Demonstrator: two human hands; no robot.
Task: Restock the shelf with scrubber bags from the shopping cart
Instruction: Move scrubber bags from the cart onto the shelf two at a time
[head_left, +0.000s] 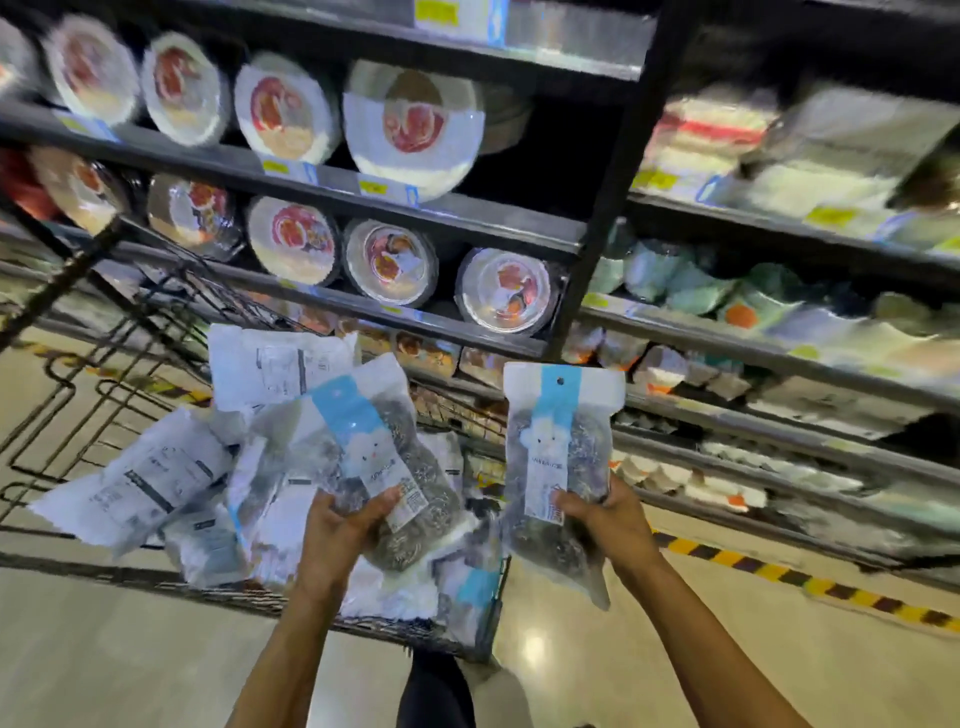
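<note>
Left hand holds a clear plastic scrubber bag with a pale blue stripe and white cartoon label. Its thumb lies across the front and the fingers are clamped round the lower part. The bag leans left, just above the pile in the cart, with grey steel-wool scrubbers showing through the plastic. Right hand holds a second clear blue-striped scrubber bag upright, hang-hole at the top, thumb on the front label and fingers wrapped behind the lower edge. This bag is to the right of the cart, in front of the lower shelves and not touching them. Both front labels have small print and what looks like a barcode strip, too blurred to read. Black wire shopping cart holds a loose heap of the same bags. Several lie back-side up and show white panels with black text blocks, unreadable. Black metal shelf unit behind it carries rows of round film-wrapped dishes with red food print standing on edge. Yellow price tags sit on the shelf lips, digits not legible. The right bay holds stacked white and pale green packs, some with orange marks and no readable brand. A yellow-and-black hazard stripe runs along the glossy beige floor at the shelf base. Whole frame is motion-blurred.
</note>
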